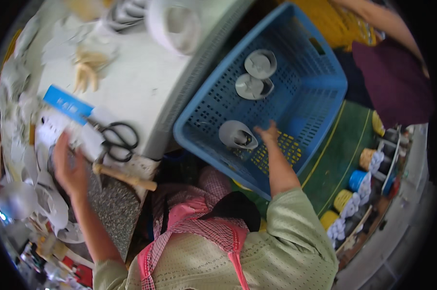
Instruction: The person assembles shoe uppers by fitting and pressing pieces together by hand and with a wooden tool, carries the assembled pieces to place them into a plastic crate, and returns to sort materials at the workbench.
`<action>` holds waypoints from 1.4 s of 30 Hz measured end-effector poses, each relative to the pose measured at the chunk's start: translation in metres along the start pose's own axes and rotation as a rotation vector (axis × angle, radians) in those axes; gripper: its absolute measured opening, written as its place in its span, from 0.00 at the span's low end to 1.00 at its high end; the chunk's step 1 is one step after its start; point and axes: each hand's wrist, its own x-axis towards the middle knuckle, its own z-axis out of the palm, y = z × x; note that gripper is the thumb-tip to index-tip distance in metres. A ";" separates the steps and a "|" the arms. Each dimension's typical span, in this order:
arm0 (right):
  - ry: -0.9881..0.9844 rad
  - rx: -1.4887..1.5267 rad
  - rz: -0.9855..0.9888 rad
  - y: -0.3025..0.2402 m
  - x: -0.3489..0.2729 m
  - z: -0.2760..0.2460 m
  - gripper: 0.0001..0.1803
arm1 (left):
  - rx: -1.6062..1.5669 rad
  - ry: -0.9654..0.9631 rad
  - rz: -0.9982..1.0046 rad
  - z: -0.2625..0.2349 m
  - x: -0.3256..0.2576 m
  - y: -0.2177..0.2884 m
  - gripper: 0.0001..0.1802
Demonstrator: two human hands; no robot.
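My right hand (269,134) reaches into a blue plastic basket (320,108), its fingers apart and nothing in them. Just left of its fingertips lies a white curled piece (234,133) that looks like a shoe upper. Two similar grey-white pieces (260,64) rest against each other farther up in the basket. Over the worktable, my left hand (72,169) is slightly blurred, with fingers spread and no object visible in it. Closest to it are black-handled scissors (119,141), their blades partly covered, and a wooden handle (125,177) beside a speckled stone slab (113,208).
A blue-and-white strip (68,103) and beige finger covers (87,70) lie on the white table (136,87). White rolled pieces (174,24) stand at its far edge; more white pieces (51,203) crowd the left. Another person's purple garment (392,82) shows at right, above several coloured spools (343,200).
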 end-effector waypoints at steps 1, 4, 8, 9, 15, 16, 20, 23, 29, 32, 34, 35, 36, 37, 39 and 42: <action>-0.241 -0.263 -0.131 -0.008 -0.012 0.011 0.50 | -0.058 -0.100 0.222 0.038 0.031 0.048 0.23; -0.347 -0.442 -0.339 0.002 -0.025 0.036 0.51 | -0.203 -0.202 0.386 0.132 0.099 0.146 0.21; -0.415 -0.321 -0.217 0.023 0.027 0.064 0.30 | 0.241 -0.344 0.497 0.191 0.136 0.197 0.38; -0.506 -0.251 -0.204 0.025 0.044 0.064 0.23 | 0.246 -0.334 0.503 0.195 0.140 0.201 0.38; -0.131 -0.088 -0.693 -0.087 0.122 -0.029 0.18 | 0.157 -0.327 0.302 0.198 0.137 0.186 0.32; -0.056 -0.141 -0.678 -0.095 0.139 -0.032 0.22 | 0.157 -0.303 0.301 0.197 0.138 0.187 0.32; -0.019 -0.068 -0.451 -0.098 0.190 -0.019 0.41 | 0.116 -0.287 0.283 0.201 0.135 0.182 0.22; -0.103 -0.056 -0.279 -0.099 0.183 -0.001 0.45 | 0.035 -0.249 0.247 0.194 0.136 0.181 0.18; 0.251 0.125 -0.432 -0.055 0.179 0.006 0.18 | -0.134 -0.190 0.242 0.180 0.136 0.179 0.13; 0.281 0.345 -0.338 -0.069 0.130 -0.038 0.16 | -0.239 -0.029 0.290 0.127 0.136 0.180 0.14; 0.237 0.689 -0.292 -0.044 0.103 -0.057 0.17 | -0.318 0.039 0.261 0.088 0.122 0.179 0.16; 0.135 1.029 -0.236 -0.048 0.088 -0.068 0.18 | -0.373 0.076 0.225 0.068 0.113 0.174 0.18; 0.152 1.036 -0.276 -0.051 0.070 -0.078 0.18 | -0.445 0.105 0.213 0.049 0.102 0.166 0.22; 0.011 1.363 -0.203 -0.070 0.030 -0.094 0.18 | -0.446 0.146 0.174 0.025 0.089 0.152 0.24; -0.163 1.675 -0.145 -0.099 -0.032 -0.111 0.19 | -0.578 0.161 -0.060 -0.010 0.054 0.112 0.22; -0.686 1.903 -0.284 -0.158 -0.135 -0.124 0.28 | -0.425 0.125 -0.087 -0.072 -0.004 0.035 0.17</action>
